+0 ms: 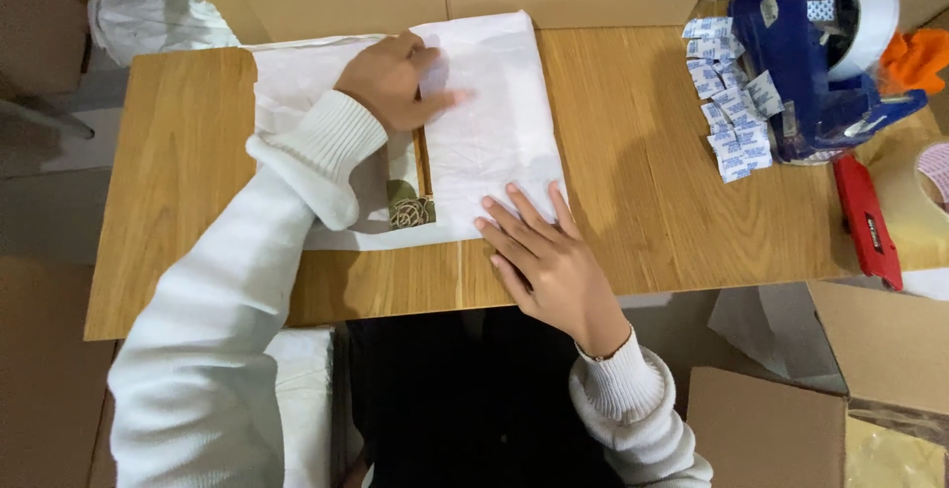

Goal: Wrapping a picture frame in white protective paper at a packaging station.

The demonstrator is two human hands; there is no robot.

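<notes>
- My left hand (395,81) lies open, flat on the white wrapping paper (494,102) near the table's (643,191) far edge.
- My right hand (544,251) presses open-palmed at the paper's near corner (patterned item (408,201) peeking out).

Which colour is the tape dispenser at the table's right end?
The tape dispenser is dark blue; the head view shows it clearly.

wooden table (672,181), cardboard boxes (791,419), dim floor (40,369)

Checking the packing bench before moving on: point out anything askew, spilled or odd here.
Little stands out. The white wrapping paper does not close over the item: a gap beside the left hand shows a wooden edge and patterned surface. The small white sachets lie in a loose heap beside the blue tape dispenser. The right hand presses the paper flat.
</notes>
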